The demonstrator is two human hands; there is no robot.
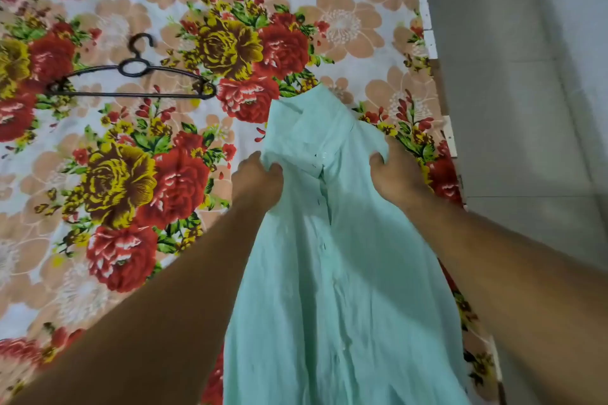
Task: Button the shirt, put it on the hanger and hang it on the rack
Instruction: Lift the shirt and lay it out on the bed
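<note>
Here, the mint-green button-front fabric shirt [345,273] drapes over the near edge of the floral-printed bedsheet [98,174], its placket up and seemingly closed. The left hand [258,181] and right hand [398,174] each grip a shoulder, fingers curled into cloth. Farther off, well to the left, lies the thin black hanger [135,76]. Releasing one shoulder to reach it could let the shirt slump and crease.

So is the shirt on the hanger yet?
Not yet. The hanger lies bare on the floral bedsheet, apart from the shirt, which the left hand and right hand grip.
</note>
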